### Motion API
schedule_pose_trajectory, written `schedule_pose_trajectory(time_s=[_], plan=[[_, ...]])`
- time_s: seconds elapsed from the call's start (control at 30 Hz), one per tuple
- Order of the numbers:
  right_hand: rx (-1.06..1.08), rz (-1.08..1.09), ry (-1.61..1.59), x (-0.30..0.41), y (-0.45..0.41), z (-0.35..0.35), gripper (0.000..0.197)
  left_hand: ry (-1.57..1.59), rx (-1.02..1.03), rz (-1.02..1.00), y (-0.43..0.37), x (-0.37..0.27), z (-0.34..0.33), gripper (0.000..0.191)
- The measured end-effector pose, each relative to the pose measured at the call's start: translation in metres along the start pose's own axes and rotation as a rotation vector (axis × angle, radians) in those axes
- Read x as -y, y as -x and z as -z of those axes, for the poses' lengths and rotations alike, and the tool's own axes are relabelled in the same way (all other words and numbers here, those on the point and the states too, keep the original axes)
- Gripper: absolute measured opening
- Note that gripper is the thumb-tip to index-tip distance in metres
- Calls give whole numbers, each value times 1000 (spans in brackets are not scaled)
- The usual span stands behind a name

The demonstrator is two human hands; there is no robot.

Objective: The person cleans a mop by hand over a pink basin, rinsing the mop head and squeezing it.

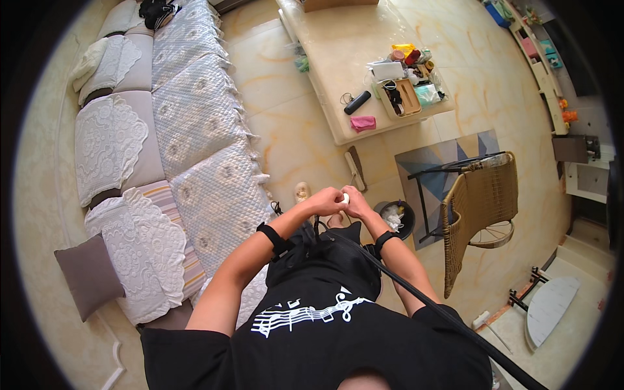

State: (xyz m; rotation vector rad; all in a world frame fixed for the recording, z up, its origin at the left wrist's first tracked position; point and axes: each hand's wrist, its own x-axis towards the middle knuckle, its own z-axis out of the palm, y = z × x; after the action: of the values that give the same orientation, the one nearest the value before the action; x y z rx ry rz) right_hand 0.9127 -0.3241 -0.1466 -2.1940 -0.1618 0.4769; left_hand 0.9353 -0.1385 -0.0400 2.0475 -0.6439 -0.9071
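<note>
My left hand (330, 201) and my right hand (358, 204) meet in front of my waist. Between their fingertips is a small white object (345, 198), mostly covered, so its kind cannot be made out. Fingers of both hands close on it. Just right of my right hand stands a black waste bin (411, 220) holding white crumpled waste (393, 215). Beyond the hands, a broom head (355, 168) rests on the tiled floor. A beige slipper (302, 191) shows past my left forearm.
Along the left runs a sofa with quilted covers (204, 136). Ahead is a covered table (336, 44) bearing a wooden organizer box (410, 100), a dark cylinder (357, 102) and a pink cloth (363, 123). A wicker chair (492, 190) stands right, partly over a patterned mat (414, 161).
</note>
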Motion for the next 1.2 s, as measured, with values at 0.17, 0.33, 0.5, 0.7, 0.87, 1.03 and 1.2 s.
schedule_pose_trajectory(time_s=[0.17, 0.33, 0.5, 0.7, 0.87, 1.03, 1.2], plan=[[14, -18, 38, 23, -8, -9, 32, 100, -56, -35, 15, 11, 16, 33], [4, -92, -3, 33, -9, -2, 26, 101, -62, -79, 17, 2, 29, 32], [56, -42, 25, 51, -5, 30, 24, 113, 103, -97, 5, -4, 35, 34], [85, -110, 63, 60, 7, 81, 17, 251, 29, -100, -16, -46, 38, 38], [-9, -147, 168, 40, 17, 95, 20, 268, 11, -63, -30, -79, 37, 38], [-31, -138, 204, 31, 27, 104, 19, 215, -29, -39, -40, -80, 20, 35], [-149, -139, 165, 12, 37, 78, 17, 71, -18, -14, -36, -71, -2, 32]])
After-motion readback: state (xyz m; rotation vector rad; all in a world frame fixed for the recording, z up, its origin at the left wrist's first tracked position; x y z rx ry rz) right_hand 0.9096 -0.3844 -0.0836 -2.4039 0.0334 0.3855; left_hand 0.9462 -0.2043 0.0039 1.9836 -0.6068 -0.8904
